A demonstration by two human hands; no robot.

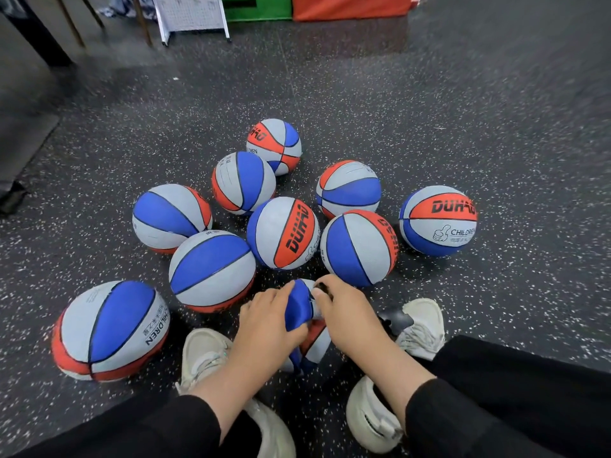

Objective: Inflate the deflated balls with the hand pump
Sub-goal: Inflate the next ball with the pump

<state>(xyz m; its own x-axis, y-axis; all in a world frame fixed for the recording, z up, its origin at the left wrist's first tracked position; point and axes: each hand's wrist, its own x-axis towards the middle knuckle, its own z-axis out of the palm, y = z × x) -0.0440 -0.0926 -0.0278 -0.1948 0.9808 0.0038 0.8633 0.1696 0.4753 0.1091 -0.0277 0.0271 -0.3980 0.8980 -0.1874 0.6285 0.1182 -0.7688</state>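
Note:
A limp, folded blue, grey and red ball [301, 310] stands on the floor between my feet. My left hand [267, 320] grips its left side, thumb pressed into the blue panel. My right hand [347, 310] holds a small black part [325, 288] at the ball's top, likely the pump's end; most of it is hidden by my fingers. A black piece [395, 320], perhaps the pump body, lies beside my right shoe. Several round balls of the same colours lie ahead, the nearest [211, 269] just left of my hands.
My pale shoes [201, 355] [423, 328] flank the limp ball on the dark speckled floor [496, 143]. A large ball [109, 330] sits at the near left. A white rack [191, 14], green and red boxes [350, 6] and wooden legs stand at the far edge.

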